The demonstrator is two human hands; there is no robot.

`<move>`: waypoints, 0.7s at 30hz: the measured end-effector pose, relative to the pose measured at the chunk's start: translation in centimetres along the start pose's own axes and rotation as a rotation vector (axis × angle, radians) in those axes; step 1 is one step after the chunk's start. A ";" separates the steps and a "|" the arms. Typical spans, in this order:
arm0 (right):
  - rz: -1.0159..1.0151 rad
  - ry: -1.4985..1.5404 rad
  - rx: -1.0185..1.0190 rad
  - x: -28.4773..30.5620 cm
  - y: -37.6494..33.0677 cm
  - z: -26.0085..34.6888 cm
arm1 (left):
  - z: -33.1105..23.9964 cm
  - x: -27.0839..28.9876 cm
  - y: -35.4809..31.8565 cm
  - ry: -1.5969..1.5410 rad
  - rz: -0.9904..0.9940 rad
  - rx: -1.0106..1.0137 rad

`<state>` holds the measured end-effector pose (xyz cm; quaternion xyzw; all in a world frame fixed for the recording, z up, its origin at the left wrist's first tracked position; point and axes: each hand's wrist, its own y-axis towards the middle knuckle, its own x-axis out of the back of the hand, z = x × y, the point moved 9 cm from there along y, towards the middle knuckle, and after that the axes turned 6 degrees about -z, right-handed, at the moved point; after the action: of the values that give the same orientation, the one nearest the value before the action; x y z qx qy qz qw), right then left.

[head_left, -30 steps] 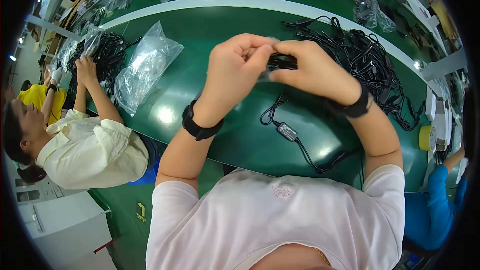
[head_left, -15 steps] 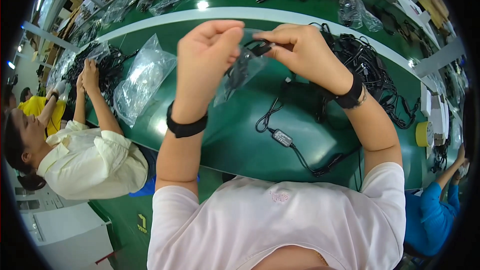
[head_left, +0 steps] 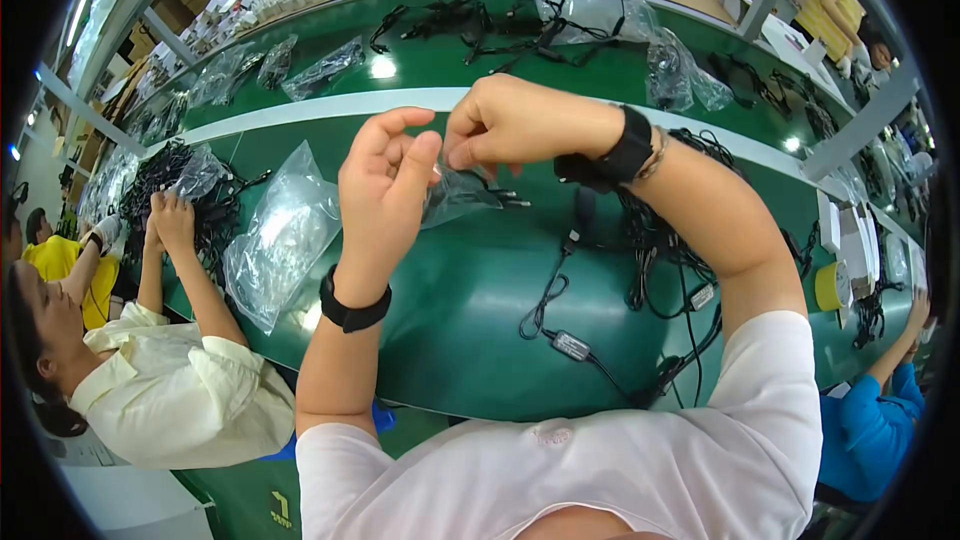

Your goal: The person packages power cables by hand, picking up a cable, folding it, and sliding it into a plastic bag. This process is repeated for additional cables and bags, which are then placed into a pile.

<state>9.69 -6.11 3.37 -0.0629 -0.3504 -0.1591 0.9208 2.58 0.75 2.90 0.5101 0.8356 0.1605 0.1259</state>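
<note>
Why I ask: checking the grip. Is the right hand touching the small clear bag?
Touching. The head view shows the right hand pinching the top edge of the small clear bag, with no gap visible.

Item 1: small clear plastic bag (head_left: 455, 195), crinkled, glossy. Held up above the green table (head_left: 470, 280), pinched at its top edge betw. left hand (head_left: 385, 185) and right hand (head_left: 510, 120); hangs slack below the fingers, tilted twd. the right. Contents: black cable (head_left: 500, 198) w/ thin plug ends poking out at the bag's right side; rest blurred by plastic.

Item 2: loose black cable (head_left: 560, 290) w/ small inline box, lying flat on table under the hands, apart from bag.
</note>
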 end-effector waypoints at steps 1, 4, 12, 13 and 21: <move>-0.122 -0.003 0.006 1.1 1.0 0.0 | 0.1 1.1 -0.2 -0.014 -0.034 -0.039; -0.359 -0.083 0.014 6.0 4.6 -1.4 | 0.2 3.8 -1.5 0.035 -0.112 -0.141; -0.895 -0.557 0.131 20.5 11.8 -8.0 | 2.9 5.5 -4.1 0.648 -0.181 -0.470; -0.802 -0.547 0.093 19.5 13.2 -9.8 | 2.9 5.7 -4.2 0.641 -0.151 -0.461; -0.905 0.173 -0.421 22.2 11.2 -35.3 | 2.5 5.4 -3.5 0.638 -0.143 -0.479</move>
<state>51.18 -9.08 -8.21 -0.0758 -0.2252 -0.6141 0.7526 -1.69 4.44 -1.04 0.3313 0.8051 0.4919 -0.0135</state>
